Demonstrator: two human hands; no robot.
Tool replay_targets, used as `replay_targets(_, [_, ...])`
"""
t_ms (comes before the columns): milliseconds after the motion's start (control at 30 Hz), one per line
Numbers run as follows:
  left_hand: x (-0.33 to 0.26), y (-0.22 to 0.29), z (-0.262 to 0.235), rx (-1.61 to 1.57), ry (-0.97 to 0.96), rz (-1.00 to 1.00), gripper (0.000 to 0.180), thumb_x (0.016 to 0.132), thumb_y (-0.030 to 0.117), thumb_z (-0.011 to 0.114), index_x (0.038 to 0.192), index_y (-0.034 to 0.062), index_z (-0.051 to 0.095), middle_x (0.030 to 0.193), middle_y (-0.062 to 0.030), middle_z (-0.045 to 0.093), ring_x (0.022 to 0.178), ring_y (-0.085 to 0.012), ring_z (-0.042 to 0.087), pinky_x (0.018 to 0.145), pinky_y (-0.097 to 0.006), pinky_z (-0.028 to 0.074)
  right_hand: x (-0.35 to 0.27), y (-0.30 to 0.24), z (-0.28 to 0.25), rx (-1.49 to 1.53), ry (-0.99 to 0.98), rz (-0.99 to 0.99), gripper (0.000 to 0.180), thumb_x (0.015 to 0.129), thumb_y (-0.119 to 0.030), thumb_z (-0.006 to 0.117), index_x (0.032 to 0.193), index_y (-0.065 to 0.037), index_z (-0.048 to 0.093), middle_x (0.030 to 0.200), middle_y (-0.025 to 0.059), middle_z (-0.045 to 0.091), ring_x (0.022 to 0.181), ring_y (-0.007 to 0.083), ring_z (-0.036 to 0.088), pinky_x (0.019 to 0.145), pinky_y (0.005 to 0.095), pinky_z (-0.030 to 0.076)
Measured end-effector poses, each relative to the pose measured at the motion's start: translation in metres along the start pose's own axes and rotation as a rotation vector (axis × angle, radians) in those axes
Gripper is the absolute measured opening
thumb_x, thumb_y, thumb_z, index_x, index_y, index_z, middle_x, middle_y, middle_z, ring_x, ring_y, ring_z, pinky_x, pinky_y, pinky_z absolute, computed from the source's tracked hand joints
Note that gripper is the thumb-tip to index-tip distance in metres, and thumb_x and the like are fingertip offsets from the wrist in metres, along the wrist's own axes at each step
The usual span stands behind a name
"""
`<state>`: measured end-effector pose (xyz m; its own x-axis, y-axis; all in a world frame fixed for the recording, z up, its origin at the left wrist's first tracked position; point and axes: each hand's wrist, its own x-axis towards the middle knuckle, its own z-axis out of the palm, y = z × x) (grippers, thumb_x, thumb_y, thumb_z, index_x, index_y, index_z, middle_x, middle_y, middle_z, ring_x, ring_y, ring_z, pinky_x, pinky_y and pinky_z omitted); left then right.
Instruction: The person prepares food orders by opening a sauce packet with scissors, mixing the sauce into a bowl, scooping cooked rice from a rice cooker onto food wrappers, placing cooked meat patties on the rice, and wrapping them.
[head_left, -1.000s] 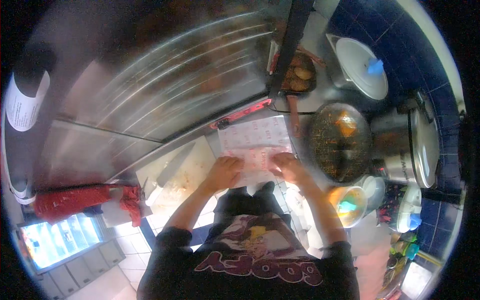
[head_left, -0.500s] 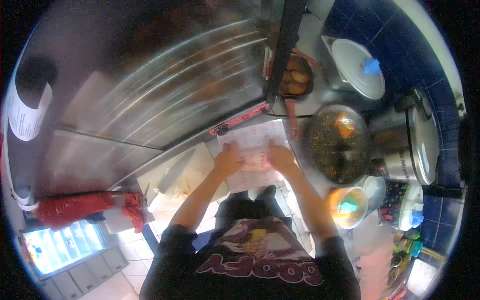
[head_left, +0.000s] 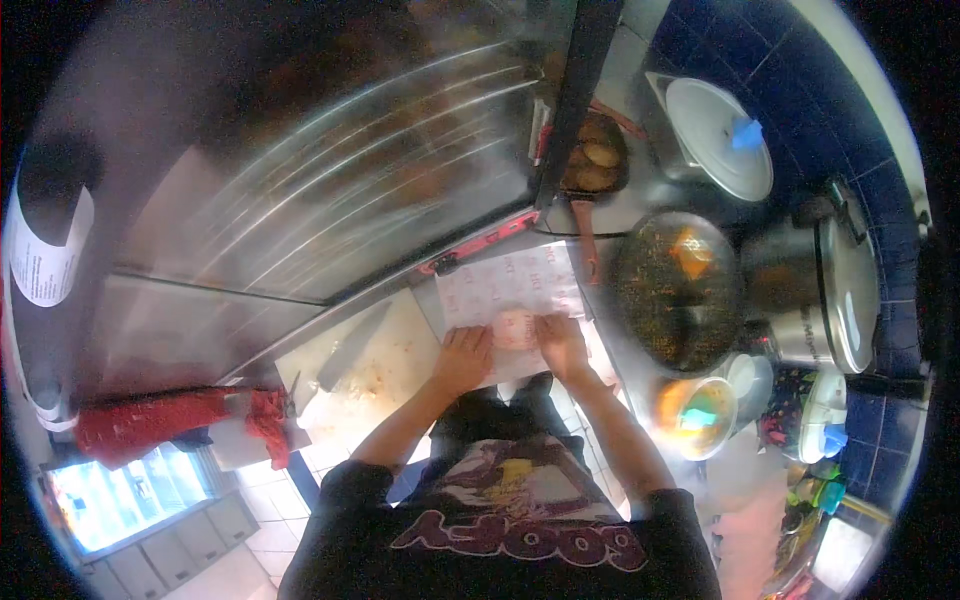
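In the head view, I see the person's left hand [head_left: 465, 358] and right hand [head_left: 562, 347] at the two sides of a rounded bulge in a white printed paper [head_left: 512, 275]. The fingers of each hand are close together on this paper; whether they clamp it, I cannot tell. The paper lies between a cutting board [head_left: 400, 365], which carries a knife [head_left: 352, 345], and a round dark pan [head_left: 680, 300].

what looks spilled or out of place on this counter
Small reddish-brown bits lie scattered on the pale cutting board, left of the printed paper. They look like loose food scraps, untidy beside the knife. Nothing else plainly stands out.
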<state>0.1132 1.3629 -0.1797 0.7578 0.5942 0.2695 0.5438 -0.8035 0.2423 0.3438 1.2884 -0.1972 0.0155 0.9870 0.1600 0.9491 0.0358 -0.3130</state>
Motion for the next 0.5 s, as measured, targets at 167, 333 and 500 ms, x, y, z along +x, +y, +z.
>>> replay_targets(167, [-0.003,-0.016,0.006,0.04,-0.065,0.029,0.034,0.088,0.019,0.058,0.117,0.0023,0.063,0.111,-0.0102,0.063,0.101,-0.0299,0.058,0.09,-0.047,0.046,0.001,-0.004,-0.023,-0.032,0.104,-0.254,0.047,0.078,-0.017,0.064,0.12,0.004,0.06,0.11,0.015,0.06,0.104,0.0316,0.057,0.092,0.0448,0.046])
replay_targets(333, [0.005,-0.014,0.011,-0.035,-0.001,-0.002,0.03,0.086,0.018,0.06,0.113,0.0052,0.066,0.105,-0.0096,0.066,0.1,-0.0282,0.06,0.091,-0.044,0.047,0.005,-0.011,-0.042,0.125,-0.077,-0.158,0.054,0.078,-0.017,0.068,0.126,0.005,0.056,0.116,0.0189,0.059,0.109,0.0362,0.056,0.098,0.0464,0.044])
replay_targets(500, [0.038,0.008,-0.01,-0.63,-0.047,-0.578,0.022,0.089,0.014,0.058,0.105,0.0023,0.069,0.103,-0.0167,0.07,0.096,-0.0378,0.063,0.088,-0.047,0.049,0.018,-0.007,-0.018,0.189,-0.081,0.08,0.052,0.081,-0.014,0.065,0.128,0.004,0.055,0.119,0.0182,0.061,0.109,0.0333,0.058,0.097,0.0443,0.045])
